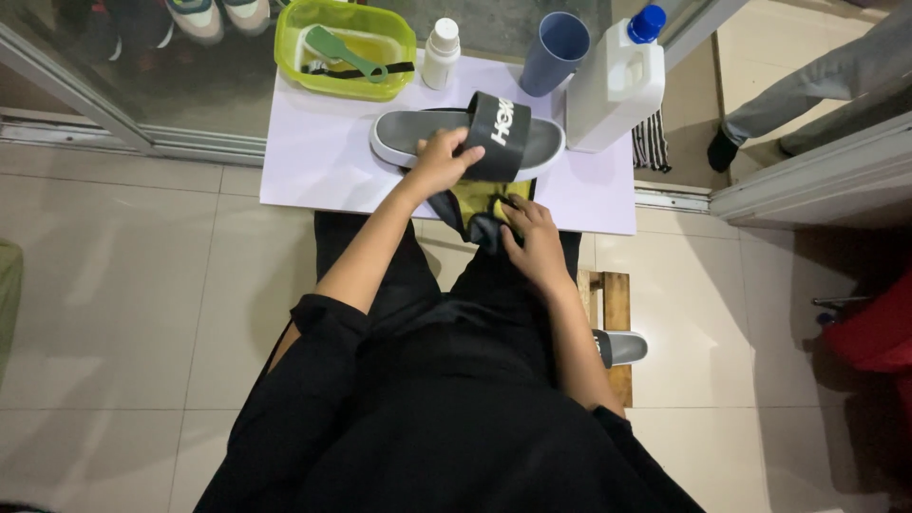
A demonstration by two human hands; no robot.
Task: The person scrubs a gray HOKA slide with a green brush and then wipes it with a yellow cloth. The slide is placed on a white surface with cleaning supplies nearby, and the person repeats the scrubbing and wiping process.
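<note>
Slide sandal [465, 142] | jug [616, 85], cup [555, 49] behind | basin [344, 47] left

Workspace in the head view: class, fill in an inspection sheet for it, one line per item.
Surface: pale board over tiled floor.
Job's things: grey slide sandal on the board; dark cloth at its edge.
Clutter: green tub with brush, small white bottle, blue cup, white jug.
Grippers: left hand grips the sandal strap; right hand on the cloth.
Cables: nothing seen.
Surroundings: second sandal on the floor.
</note>
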